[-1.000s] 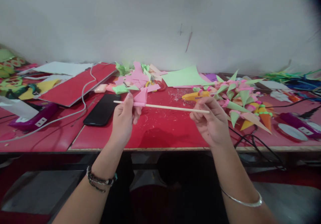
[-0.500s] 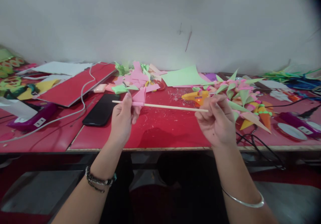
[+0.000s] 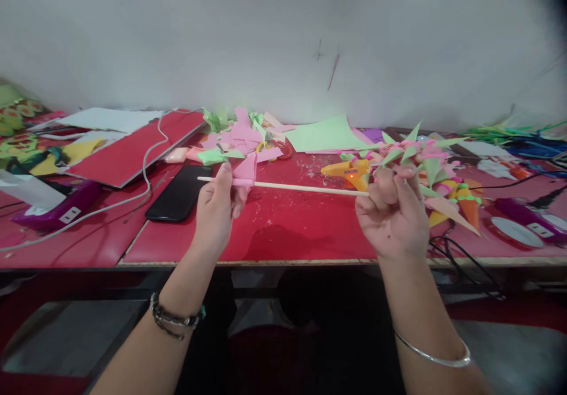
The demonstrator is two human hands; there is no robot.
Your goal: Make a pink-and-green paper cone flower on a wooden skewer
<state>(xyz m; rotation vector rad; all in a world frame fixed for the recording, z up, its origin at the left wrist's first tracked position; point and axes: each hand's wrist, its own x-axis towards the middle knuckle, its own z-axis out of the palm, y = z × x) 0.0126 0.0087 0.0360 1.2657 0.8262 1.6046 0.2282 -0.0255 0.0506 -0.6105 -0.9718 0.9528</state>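
Note:
A thin pale wooden stick [image 3: 305, 189] lies nearly level above the red table, held across between my hands. My left hand [image 3: 217, 206] is closed near its left end, where pink paper [image 3: 245, 173] is wrapped around the stick with a loose flap standing up. The stick's left tip pokes out past my thumb. At the other end my right hand [image 3: 393, 212] is closed, fingers curled, with the stick's right tip meeting them; the exact grip is hidden. Behind this hand lies a yellow glue gun [image 3: 348, 172] with a small orange light on.
A black phone [image 3: 179, 194] lies left of my left hand. Paper scraps [image 3: 241, 135] and a green sheet [image 3: 321, 134] lie toward the wall. Folded paper pieces [image 3: 432, 167] are heaped at right. Purple power strips [image 3: 66, 206], cables and a round white-topped dish [image 3: 516, 231] surround the workspace.
My right hand has shifted a little to the right, toward the stick's tip, and its fingers have curled more. The stick and my left hand have barely moved.

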